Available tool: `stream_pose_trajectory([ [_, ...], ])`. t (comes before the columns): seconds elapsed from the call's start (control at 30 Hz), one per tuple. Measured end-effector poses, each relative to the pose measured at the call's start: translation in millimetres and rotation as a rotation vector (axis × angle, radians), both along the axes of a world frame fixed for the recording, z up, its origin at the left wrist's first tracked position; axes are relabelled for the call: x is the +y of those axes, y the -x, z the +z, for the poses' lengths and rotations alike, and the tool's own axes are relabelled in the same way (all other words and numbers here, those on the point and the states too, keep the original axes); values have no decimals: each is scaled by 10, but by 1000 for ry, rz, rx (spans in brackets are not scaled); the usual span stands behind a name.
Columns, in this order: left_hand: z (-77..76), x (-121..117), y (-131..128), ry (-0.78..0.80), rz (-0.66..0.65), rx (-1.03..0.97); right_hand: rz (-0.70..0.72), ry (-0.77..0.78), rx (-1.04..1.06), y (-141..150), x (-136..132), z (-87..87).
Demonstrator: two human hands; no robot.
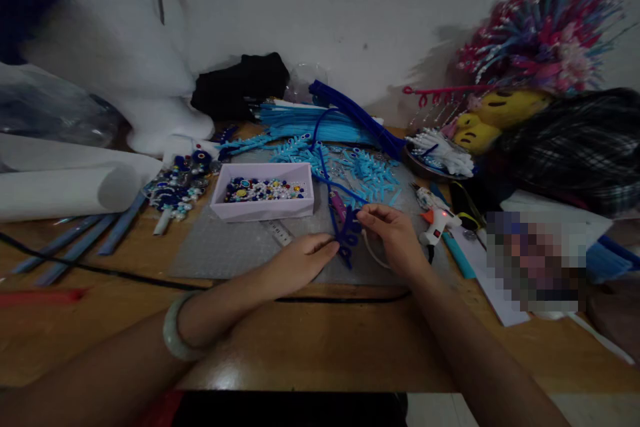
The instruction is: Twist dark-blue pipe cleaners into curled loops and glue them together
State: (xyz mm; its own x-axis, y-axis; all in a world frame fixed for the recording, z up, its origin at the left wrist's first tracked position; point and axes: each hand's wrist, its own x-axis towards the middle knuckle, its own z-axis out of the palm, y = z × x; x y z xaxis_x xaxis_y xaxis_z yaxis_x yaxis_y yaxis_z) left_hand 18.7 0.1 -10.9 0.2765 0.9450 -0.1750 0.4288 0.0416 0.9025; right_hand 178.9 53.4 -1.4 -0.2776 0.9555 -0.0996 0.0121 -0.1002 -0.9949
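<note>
A dark blue pipe cleaner [347, 235], bent into loops, lies on a sheet of bubble wrap [225, 247] in front of me. My left hand [299, 261] is closed and pinches its left side, with a pale green bangle [175, 328] on that wrist. My right hand [395, 237] is closed too, its fingertips pinching the top right of the same looped piece. A long blue tail of the pipe cleaner runs away toward the back of the table.
A white box of beads [262, 200] stands behind my hands. Light blue pipe cleaner pieces [370, 173] are strewn behind it, with bundles of blue stems [320, 121]. A glue gun [436, 217] lies to the right. White rolls [60, 190] lie at left, a feathered headpiece [540, 33] at back right.
</note>
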Motion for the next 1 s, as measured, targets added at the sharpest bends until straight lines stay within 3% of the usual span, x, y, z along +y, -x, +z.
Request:
stream_pose_trajectory([
  [0.3, -65, 0, 10, -61, -24, 48, -66, -26, 26, 59, -39, -55],
  [1.0, -23, -1, -6, -99, 26, 105, -128, -24, -68, 110, -60, -125],
])
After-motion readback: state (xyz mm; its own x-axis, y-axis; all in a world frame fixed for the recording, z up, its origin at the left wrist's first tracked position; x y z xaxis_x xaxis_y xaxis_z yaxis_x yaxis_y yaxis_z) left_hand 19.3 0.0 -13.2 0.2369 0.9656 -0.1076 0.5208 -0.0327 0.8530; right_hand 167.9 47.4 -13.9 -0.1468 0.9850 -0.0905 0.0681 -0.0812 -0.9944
